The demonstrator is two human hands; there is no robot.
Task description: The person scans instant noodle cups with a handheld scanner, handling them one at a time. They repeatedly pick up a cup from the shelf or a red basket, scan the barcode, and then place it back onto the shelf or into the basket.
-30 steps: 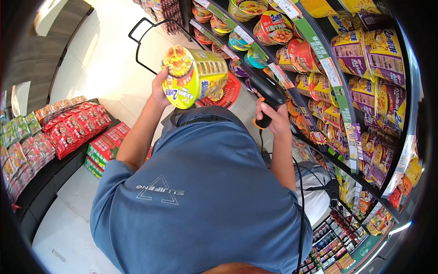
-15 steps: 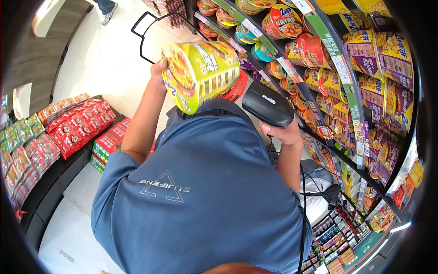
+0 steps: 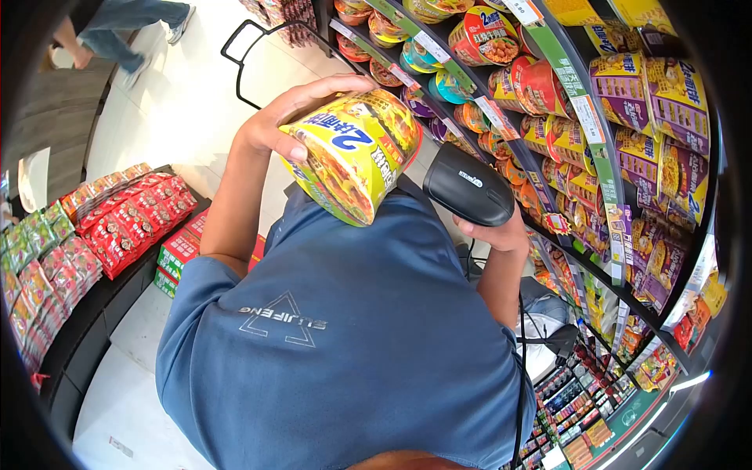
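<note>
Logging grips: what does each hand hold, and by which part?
Left hand grips noodle bowl by its side wall; right hand grips black scanner by its handle.

Blue short-sleeved shirt [image 3: 352, 352], grey triangle logo [image 3: 283, 319] with lettering on it; forearms, left hand [image 3: 291, 117] and right hand [image 3: 499, 233] bare.

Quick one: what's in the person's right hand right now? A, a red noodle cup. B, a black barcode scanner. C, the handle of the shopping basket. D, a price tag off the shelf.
B: the right hand is closed around the black barcode scanner, which is held beside the yellow-green instant noodle bowl in the left hand.
</note>
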